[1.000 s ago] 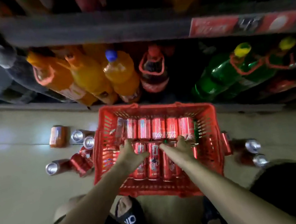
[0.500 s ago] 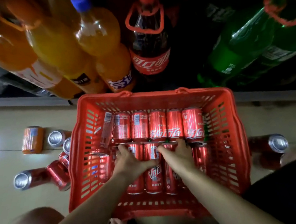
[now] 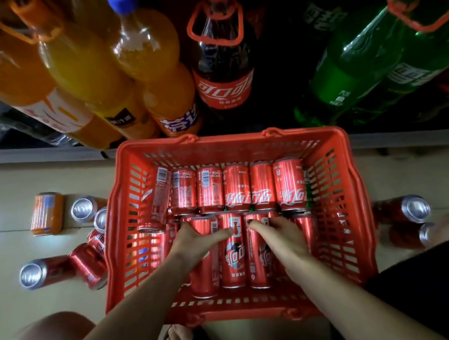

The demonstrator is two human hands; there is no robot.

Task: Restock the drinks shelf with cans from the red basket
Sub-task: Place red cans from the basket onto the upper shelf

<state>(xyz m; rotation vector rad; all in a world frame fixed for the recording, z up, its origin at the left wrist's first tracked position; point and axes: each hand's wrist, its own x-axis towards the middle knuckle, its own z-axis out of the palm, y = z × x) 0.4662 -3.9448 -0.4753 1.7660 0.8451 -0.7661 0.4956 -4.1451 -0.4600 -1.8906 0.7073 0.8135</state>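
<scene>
The red basket [image 3: 343, 182] stands on the floor in front of the drinks shelf [image 3: 29, 152]. Inside it, short red cans [image 3: 237, 188] lie in a back row and tall slim red cans [image 3: 233, 260] in a front row. Both hands are down in the basket on the front row. My left hand [image 3: 196, 245] curls its fingers over the top end of a slim can, with the thumb stretched right across the neighbouring can. My right hand [image 3: 282, 239] curls over the top ends of the slim cans to the right. The fingertips of both hands are hidden.
Large orange soda bottles [image 3: 86, 82], a cola bottle [image 3: 222, 64] and green bottles [image 3: 358, 66] fill the low shelf. Loose cans lie on the floor left [image 3: 45, 271] and right [image 3: 403, 210] of the basket, with an orange can [image 3: 47, 213] at far left. My knees flank the basket.
The view has dropped closer to the basket and shelf. Both hands stay on the front row of slim cans, with the fingers pushed slightly further over the can tops.
</scene>
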